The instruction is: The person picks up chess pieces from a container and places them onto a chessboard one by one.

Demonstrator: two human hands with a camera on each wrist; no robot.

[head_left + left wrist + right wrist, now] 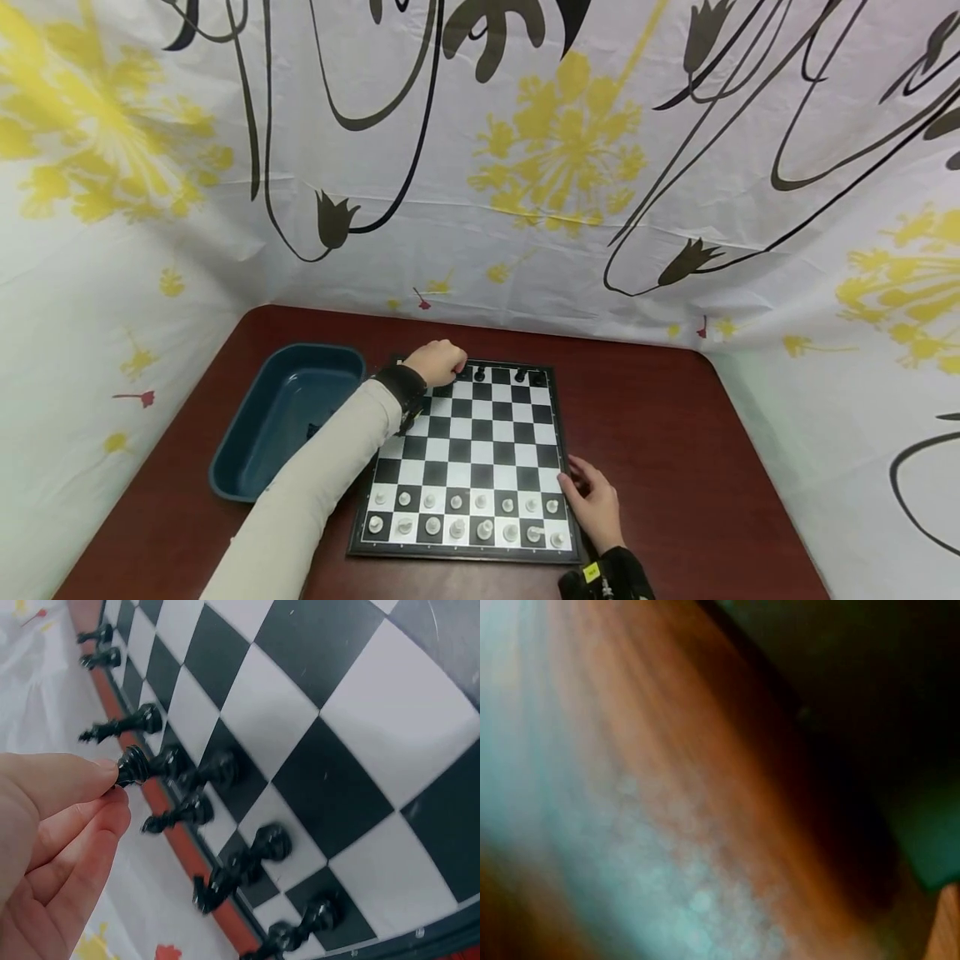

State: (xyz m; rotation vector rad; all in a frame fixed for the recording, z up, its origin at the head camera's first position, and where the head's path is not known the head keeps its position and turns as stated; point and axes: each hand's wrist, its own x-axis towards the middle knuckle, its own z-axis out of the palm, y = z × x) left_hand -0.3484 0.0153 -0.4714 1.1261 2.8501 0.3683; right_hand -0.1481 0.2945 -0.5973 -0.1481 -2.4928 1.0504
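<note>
Pawn [133, 765] pinched by left fingers [90, 776] on the board's [480, 450] back row; set it upright, mid-square. Right hand [596, 500] rests flat, relaxed.

**Gloss on the board, cloth all around**

The black chess pieces [225, 769] look like glossy moulded plastic. The chessboard [480, 450] is smooth with a soft sheen. The worktop [660, 433] is smooth reddish-brown, wood-like. The blue tray [247, 450] appears matt plastic. The printed backdrop [525, 167] is creased cloth.
</note>
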